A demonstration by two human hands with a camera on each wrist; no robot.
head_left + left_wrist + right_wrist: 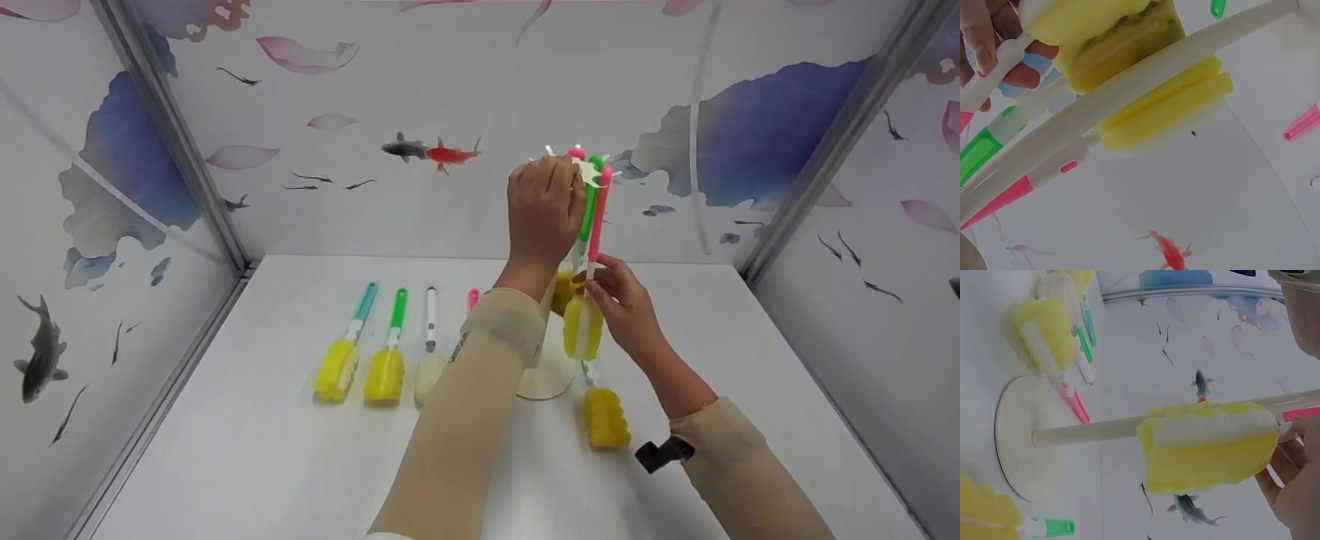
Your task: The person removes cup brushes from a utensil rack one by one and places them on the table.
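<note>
A white stand (pixel 1084 432) with a round base rises in front of me, hooks spreading from its top. At those hooks my left hand (pixel 544 206) curls its fingers round the stand's top. My right hand (pixel 626 307) pinches the white neck of a pink-handled sponge brush (pixel 581 330), its yellow-and-white sponge hanging downward beside the pole. Behind it a green-handled sponge brush (pixel 588 214) hangs from the top. Another pink-handled brush (pixel 1002 202) hangs across the pole in the left wrist view. The left forearm hides part of the stand.
On the white table at left lie sponge brushes with a teal handle (pixel 365 301), a green handle (pixel 399 307), a white handle (pixel 430 319) and a pink handle (pixel 473 298). Another yellow sponge brush (pixel 606 420) lies right of the base. Printed panels (pixel 480 82) enclose the table.
</note>
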